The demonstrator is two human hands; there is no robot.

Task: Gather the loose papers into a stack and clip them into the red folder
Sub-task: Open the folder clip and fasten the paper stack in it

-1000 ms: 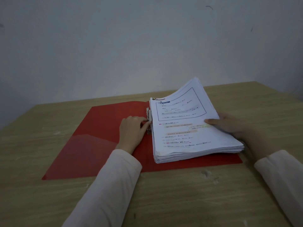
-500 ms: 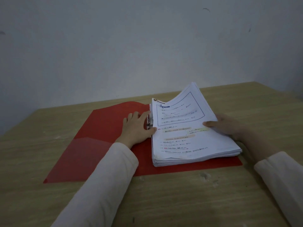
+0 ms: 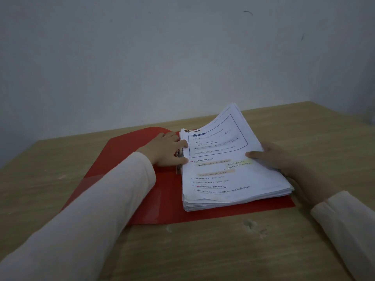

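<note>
Left hand (image 3: 166,149): reaches across the open red folder (image 3: 125,165), palm down, fingers fairly straight, fingertips pressing the paper stack (image 3: 229,167) at its left edge beside the metal clip (image 3: 178,159). Right hand (image 3: 272,157): grips the stack's right edge, thumb on top, fingers beneath, far corner lifted and curling. Stack lies on the folder's right half, folder flat on the wooden table (image 3: 203,250). Pale sleeves on both arms.

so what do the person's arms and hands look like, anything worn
Both arms are in long, plain, pale cream sleeves, the left sleeve and the right sleeve, each ending at the wrist. No pattern or marking shows on the cloth. The left hand and right hand are bare: no gloves, and no rings or watch visible in this dim light.
</note>
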